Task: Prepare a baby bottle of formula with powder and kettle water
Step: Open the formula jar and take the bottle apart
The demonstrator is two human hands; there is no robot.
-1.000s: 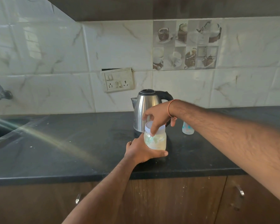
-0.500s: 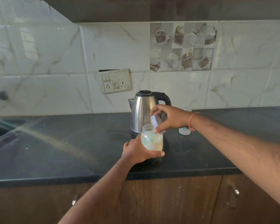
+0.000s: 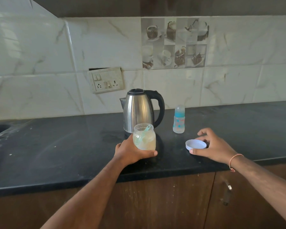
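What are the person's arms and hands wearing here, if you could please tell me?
Both forearms are bare, with no sleeves in view. The left hand wears nothing: no glove, ring or watch shows. The right hand is bare too, but a thin orange-pink thread bracelet circles its wrist, hanging a little loose.

We see dim, soft daylight from the left — glare on the wall tiles [image 3: 10,52], a highlight on the kettle [image 3: 139,109]. Edges bow and blur.

The right hand [image 3: 213,146] has carried the white lid [image 3: 196,144] off the jar (now open) [image 3: 144,137] onto the countertop [image 3: 56,146].
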